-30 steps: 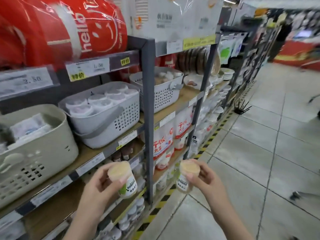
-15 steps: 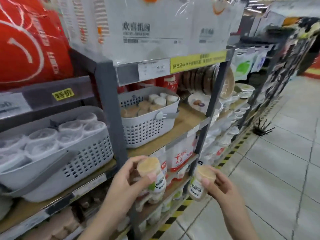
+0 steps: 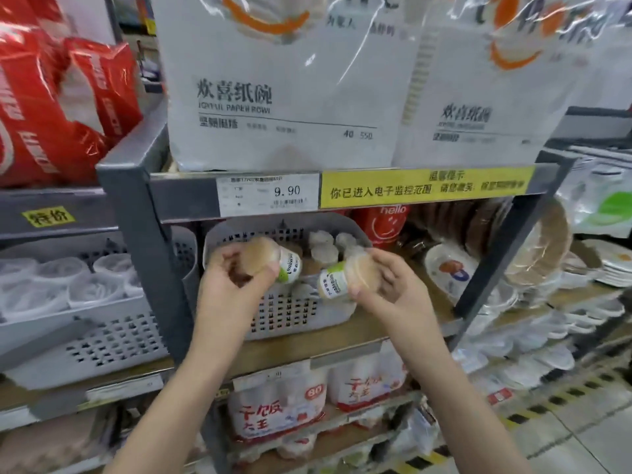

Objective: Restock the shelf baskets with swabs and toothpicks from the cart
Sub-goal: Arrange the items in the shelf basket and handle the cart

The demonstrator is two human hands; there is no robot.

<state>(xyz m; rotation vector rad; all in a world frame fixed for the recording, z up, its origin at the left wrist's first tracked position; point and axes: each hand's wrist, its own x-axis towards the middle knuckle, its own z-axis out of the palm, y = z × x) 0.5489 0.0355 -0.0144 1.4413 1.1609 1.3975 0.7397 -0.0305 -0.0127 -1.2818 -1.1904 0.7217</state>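
Mid-restock: at frame centre the left hand (image 3: 236, 285) grips one small tan-lidded plastic jar (image 3: 270, 260) over the grey perforated plastic basket (image 3: 290, 313); the right hand (image 3: 386, 285) grips a second jar (image 3: 345, 278) at its front rim. Next, probably lowering both upright among the jars inside. The basket sits on a wooden shelf (image 3: 403, 330) in a shop aisle.

left hand (image 3: 232, 285) gripping jar (image 3: 273, 260) (tilted), basket (image 3: 290, 313) behind

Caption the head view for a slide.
Left hand and right hand each tip a toothpick jar toward the grey basket under the 9.90 tag.
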